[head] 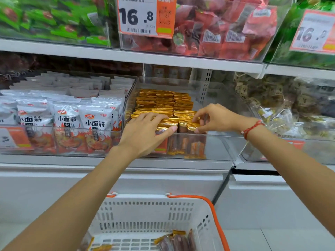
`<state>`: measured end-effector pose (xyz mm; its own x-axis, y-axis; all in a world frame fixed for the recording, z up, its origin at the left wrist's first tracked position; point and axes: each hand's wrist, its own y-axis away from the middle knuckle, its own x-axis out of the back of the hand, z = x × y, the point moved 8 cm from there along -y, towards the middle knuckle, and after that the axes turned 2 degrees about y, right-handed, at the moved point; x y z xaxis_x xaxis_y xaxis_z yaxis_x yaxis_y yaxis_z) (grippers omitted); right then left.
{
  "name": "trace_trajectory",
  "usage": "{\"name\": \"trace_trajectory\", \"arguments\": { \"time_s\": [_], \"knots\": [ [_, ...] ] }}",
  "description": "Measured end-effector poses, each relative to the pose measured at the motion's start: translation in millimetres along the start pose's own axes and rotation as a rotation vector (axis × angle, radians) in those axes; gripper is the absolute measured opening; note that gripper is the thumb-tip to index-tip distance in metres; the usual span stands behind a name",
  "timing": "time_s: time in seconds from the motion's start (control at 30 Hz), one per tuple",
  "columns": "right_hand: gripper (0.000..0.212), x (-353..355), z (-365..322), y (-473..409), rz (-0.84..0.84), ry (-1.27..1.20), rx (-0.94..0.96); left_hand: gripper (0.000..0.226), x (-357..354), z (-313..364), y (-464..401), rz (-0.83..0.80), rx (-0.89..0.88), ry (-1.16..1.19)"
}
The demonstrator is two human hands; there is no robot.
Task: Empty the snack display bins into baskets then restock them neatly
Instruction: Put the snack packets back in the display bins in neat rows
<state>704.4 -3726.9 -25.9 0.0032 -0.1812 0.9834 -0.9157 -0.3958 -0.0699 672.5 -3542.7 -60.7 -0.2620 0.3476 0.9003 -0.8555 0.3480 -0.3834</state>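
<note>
White basket [154, 212] w/ orange handle sits lowest in view, below the shelf; a few gold-edged snack packs [175, 240] lie in its bottom. Both forearms reach up over it to the clear display bin [217, 140] in the middle of the shelf. Bin holds rows of gold packets [164, 100] stacked flat at the back & left, w/ more standing upright at the front wall; its right part is bare. Left hand [145, 131] lies on the front packets, fingers fairly straight on top, thumb curled under one packet's edge, gripping it. Right hand [215, 117], red string on wrist, pinches a gold packet betw. thumb & fingertips, just beside the left. Next bin to the left: white-and-orange bags [63, 124], upright rows. Price tag [146, 16] reads 16.8 on the bin above.
</note>
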Motion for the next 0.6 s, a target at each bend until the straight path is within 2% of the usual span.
{"name": "trace_trajectory", "arguments": {
  "time_s": [0.1,0.23,0.3,0.37,0.5,0.6],
  "knots": [
    [0.017,1,-1,-1,0.062,-0.069,0.017,0.083,-2,-1,0,-0.011,-0.011,-0.003],
    [0.011,22,-10,4,0.325,-0.223,0.067,0.085,-4,-1,0,-0.030,-0.022,-0.014],
    [0.009,9,-21,1,0.274,-0.123,0.097,0.088,-3,-1,-1,-0.027,-0.016,-0.008],
    [0.012,-6,-19,-1,0.256,-0.039,0.037,0.091,-3,-1,-1,-0.029,-0.012,-0.004],
    [0.048,-13,4,0,0.277,-0.274,-0.147,0.093,-3,-1,-1,-0.024,-0.015,0.004],
    [0.039,-13,-2,2,0.225,-0.249,-0.102,0.095,-3,-2,0,-0.022,-0.011,-0.005]
  ]
}}
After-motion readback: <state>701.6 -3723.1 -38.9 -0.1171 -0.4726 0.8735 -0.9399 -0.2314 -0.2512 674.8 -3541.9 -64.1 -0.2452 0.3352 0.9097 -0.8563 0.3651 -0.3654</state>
